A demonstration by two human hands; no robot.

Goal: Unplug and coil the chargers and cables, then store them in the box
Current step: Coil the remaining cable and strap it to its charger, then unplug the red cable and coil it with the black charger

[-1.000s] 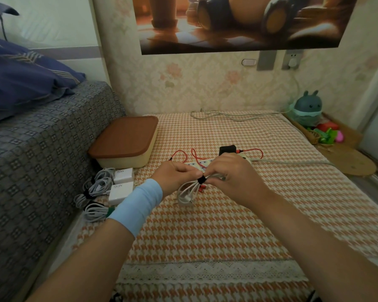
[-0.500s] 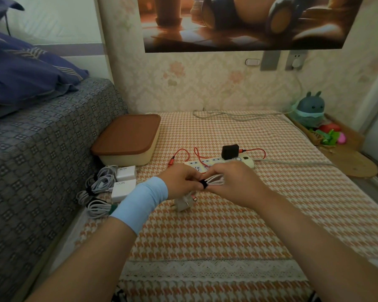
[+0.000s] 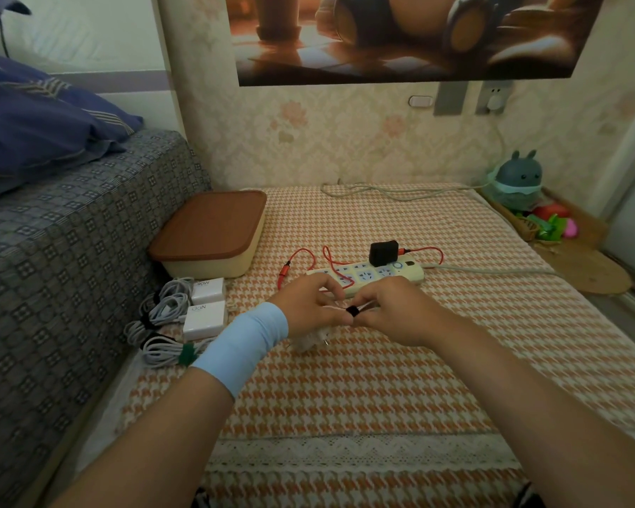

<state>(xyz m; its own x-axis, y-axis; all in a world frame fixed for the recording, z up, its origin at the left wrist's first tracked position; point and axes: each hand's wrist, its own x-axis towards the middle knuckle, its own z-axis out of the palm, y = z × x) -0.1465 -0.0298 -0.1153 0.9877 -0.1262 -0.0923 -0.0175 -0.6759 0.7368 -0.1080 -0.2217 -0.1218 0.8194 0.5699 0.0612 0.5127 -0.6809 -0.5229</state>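
Two bare forearms reach forward and converge at centre. The left hand (image 3: 310, 304), with a light blue band around its wrist, and the right hand (image 3: 393, 309) meet fingertip to fingertip, both pinched closed, knuckles up, wrists slightly raised.

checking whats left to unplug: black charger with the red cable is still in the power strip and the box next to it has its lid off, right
Not quite. The head view shows the box with its brown lid on, closed. The rest holds: the black charger with the red cable is still plugged into the power strip.
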